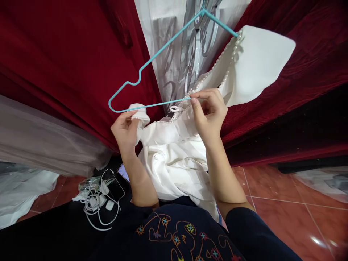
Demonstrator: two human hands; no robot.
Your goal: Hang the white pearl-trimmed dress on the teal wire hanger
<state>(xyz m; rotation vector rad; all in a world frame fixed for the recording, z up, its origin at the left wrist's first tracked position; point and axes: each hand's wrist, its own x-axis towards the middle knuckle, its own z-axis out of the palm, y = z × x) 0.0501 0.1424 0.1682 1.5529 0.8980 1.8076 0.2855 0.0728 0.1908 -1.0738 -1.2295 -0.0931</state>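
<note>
A white garment (pixel 174 152) with a pearl-trimmed neckline hangs partly on a turquoise wire hanger (pixel 152 59). Its right shoulder (pixel 258 61) sits over the hanger's right arm. My left hand (pixel 125 128) is closed on the garment's left shoulder just below the hanger's bottom bar, near its left end. My right hand (pixel 209 112) pinches the pearl trim at the neckline, against the bottom bar. The rest of the garment drapes down between my forearms onto my lap.
Dark red curtains (pixel 67 54) hang on both sides, with a white patterned sheer curtain (pixel 187 47) between them. On the floor at lower left lie white cables and chargers (pixel 96 203) and a phone (pixel 123 172). Red floor tiles (pixel 285 214) lie to the right.
</note>
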